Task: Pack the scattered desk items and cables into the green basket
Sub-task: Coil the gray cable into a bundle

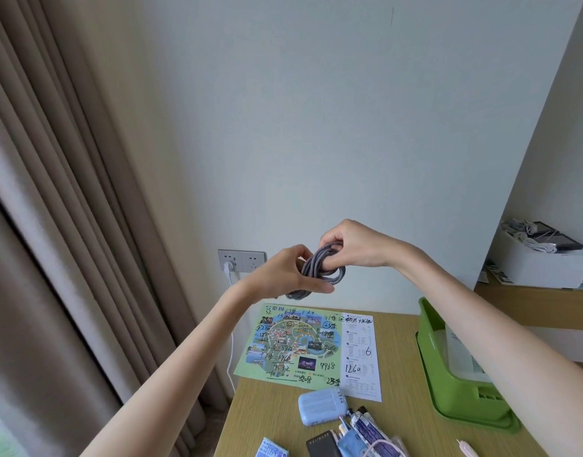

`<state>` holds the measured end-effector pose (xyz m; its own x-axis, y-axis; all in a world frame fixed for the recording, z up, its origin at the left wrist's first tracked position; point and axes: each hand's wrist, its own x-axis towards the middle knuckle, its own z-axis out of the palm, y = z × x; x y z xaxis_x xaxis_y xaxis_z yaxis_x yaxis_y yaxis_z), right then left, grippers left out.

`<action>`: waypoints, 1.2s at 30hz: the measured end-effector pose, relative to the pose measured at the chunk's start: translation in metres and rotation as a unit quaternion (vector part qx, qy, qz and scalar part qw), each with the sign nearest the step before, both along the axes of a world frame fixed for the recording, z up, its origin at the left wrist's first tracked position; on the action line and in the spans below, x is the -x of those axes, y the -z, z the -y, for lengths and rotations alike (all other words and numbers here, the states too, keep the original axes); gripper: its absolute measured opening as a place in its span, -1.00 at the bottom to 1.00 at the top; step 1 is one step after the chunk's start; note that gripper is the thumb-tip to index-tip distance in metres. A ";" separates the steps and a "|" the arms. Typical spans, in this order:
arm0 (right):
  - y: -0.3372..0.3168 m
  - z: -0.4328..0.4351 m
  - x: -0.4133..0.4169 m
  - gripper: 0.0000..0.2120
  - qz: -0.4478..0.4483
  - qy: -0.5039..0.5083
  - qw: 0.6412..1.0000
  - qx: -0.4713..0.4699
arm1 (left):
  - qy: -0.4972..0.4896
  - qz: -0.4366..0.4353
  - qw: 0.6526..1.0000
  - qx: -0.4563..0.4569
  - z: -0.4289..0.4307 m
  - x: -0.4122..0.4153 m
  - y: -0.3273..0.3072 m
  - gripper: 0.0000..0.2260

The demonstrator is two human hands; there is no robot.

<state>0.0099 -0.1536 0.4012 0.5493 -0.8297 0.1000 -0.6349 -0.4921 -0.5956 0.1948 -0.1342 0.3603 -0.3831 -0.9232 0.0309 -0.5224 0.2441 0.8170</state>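
Both hands hold a coiled grey braided cable (320,268) in the air above the far edge of the desk. My left hand (283,273) grips the coil from the left and below. My right hand (352,244) pinches its loops from above right. The green basket (448,387) stands on the desk at the right, partly behind my right forearm, with white paper inside. On the desk near the front lie a light blue charger block (320,407), a black card holder (321,443), a clear pouch with tubes (369,433) and a blue packet (272,451).
A colourful map sheet (313,347) with handwriting lies flat on the wooden desk (405,423). A wall socket (240,260) holds a white plug with a cord hanging down. Curtains hang at the left. A side shelf at the right carries a white box (540,262) with cables.
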 end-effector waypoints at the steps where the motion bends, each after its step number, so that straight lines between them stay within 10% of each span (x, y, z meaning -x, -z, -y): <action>1: 0.001 0.000 0.001 -0.88 0.014 0.010 1.000 -0.002 | -0.008 0.008 1.000 0.023 0.001 0.000 0.000 -0.59; 18: 0.022 0.003 0.010 -0.81 0.080 0.109 0.989 -0.052 | 0.004 0.086 0.987 0.132 -0.006 0.004 0.024 -0.69; 29: -0.002 0.006 0.037 -0.91 0.005 0.013 0.995 -0.104 | 0.102 0.095 0.990 0.024 -0.013 0.006 0.029 -0.74; 36: 0.016 0.010 0.034 -0.97 0.130 0.015 0.984 -0.120 | 0.179 0.006 0.984 -0.002 -0.024 0.018 0.005 -0.83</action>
<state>-0.0243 -0.1637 0.3854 0.5061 -0.8618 0.0337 -0.4579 -0.3017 -0.8363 0.1765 -0.1100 0.3557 -0.6847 -0.7285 0.0215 -0.4129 0.4121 0.8122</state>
